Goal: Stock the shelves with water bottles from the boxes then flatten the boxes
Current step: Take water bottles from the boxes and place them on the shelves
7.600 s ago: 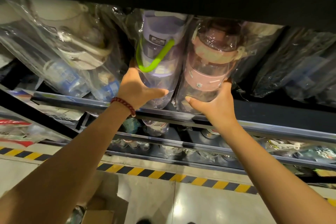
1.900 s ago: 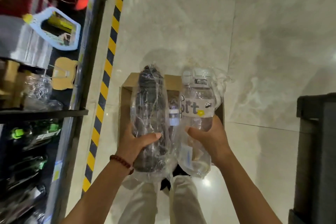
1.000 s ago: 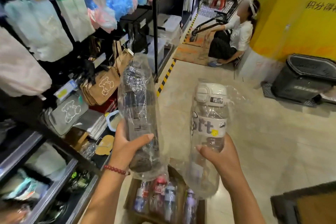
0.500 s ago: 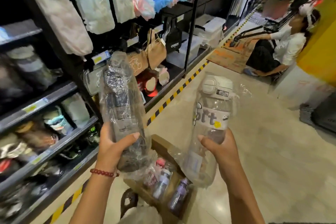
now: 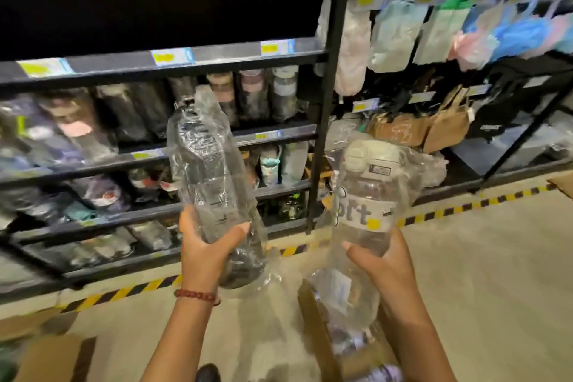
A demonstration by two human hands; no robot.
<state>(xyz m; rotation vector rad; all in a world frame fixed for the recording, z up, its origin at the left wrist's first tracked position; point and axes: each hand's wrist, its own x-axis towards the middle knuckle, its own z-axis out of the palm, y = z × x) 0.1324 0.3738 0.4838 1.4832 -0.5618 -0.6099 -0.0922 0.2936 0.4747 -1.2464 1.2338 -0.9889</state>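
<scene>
My left hand (image 5: 207,250) grips a dark bottle (image 5: 208,174) wrapped in clear plastic, held upright in front of the shelves. My right hand (image 5: 380,260) grips a clear bottle with a white lid (image 5: 367,195), also bagged, its lettered band facing me. Both are raised at chest height before the black shelving (image 5: 161,146), whose tiers hold several bagged bottles. Below my right forearm an open cardboard box (image 5: 316,329) on the floor holds more bottles.
A black upright post (image 5: 325,108) splits the bottle shelves from a bay of hanging sponges and brown bags (image 5: 446,124) on the right. Yellow-black floor tape (image 5: 124,291) runs along the shelf base. Another cardboard box (image 5: 52,357) sits at bottom left.
The view has swung left to face the bottle shelves head-on. Both hands keep their bottles, raised at about the same height; the crouching person is out of view.
</scene>
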